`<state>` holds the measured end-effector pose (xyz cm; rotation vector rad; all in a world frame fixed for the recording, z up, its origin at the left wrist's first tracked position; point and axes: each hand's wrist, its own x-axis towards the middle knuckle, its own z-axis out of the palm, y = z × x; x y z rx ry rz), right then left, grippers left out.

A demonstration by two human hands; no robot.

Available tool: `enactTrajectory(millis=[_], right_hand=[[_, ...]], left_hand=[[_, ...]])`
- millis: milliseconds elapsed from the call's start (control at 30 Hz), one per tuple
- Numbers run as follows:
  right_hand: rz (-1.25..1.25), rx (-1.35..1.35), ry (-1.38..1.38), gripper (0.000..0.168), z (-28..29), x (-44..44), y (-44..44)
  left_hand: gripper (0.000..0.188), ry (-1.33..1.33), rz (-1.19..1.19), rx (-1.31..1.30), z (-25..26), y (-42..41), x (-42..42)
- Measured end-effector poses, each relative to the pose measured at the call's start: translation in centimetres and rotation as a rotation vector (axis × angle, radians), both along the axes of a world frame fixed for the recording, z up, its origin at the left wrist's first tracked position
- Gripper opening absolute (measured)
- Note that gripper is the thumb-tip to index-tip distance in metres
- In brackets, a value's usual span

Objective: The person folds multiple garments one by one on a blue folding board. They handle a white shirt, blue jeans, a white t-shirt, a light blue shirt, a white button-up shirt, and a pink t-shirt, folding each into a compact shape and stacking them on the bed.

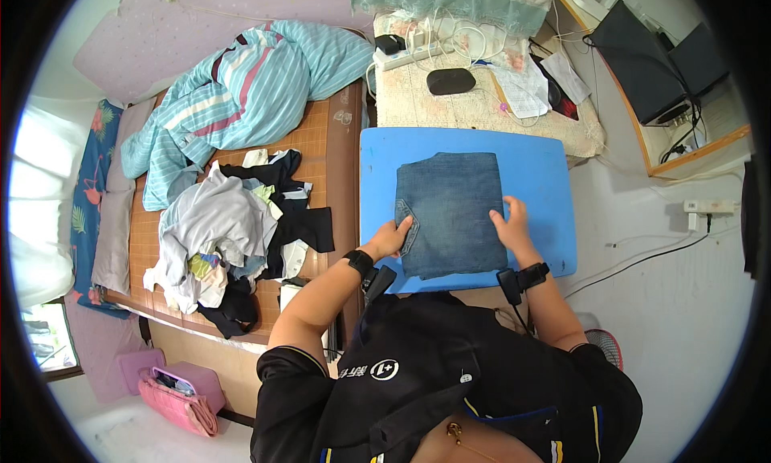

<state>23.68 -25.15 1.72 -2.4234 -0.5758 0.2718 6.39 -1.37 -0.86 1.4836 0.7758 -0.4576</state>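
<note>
A folded pair of blue denim jeans (450, 213) lies flat on a light blue tabletop (539, 180), with a stitched pocket showing at its left edge. My left hand (388, 239) grips that edge, its thumb on top by the pocket and its other fingers partly hidden under the cloth. At the opposite edge is my right hand (513, 225). Its thumb touches the denim while its fingers stay apart, just beyond the fold. Both wrists wear black straps with small black devices.
Left of the table, a bed with a woven mat (313, 132) holds a heap of clothes (217, 222) and a striped quilt (259, 95). Behind the table, a cloth-covered surface (409, 101) bears a power strip (409, 56), cables, a black case (450, 81) and papers (523, 89).
</note>
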Motion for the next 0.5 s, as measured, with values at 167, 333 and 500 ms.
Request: enactTrajectory(millis=[167,333,500], right_hand=[[0.000,0.115,0.540,0.058,0.2,1.1,0.3],[0.027,0.093,0.805,0.060,4.6,-1.7,2.1],[0.196,0.011,1.185,0.039,2.1,-4.5,1.7]], left_hand=[[0.075,0.050,-0.207,0.084,0.5,-0.3,0.3],[0.078,-0.057,-0.062,0.439,-0.5,1.9,0.0],[0.050,-0.236,0.090,0.709,-0.4,7.6,-1.3]])
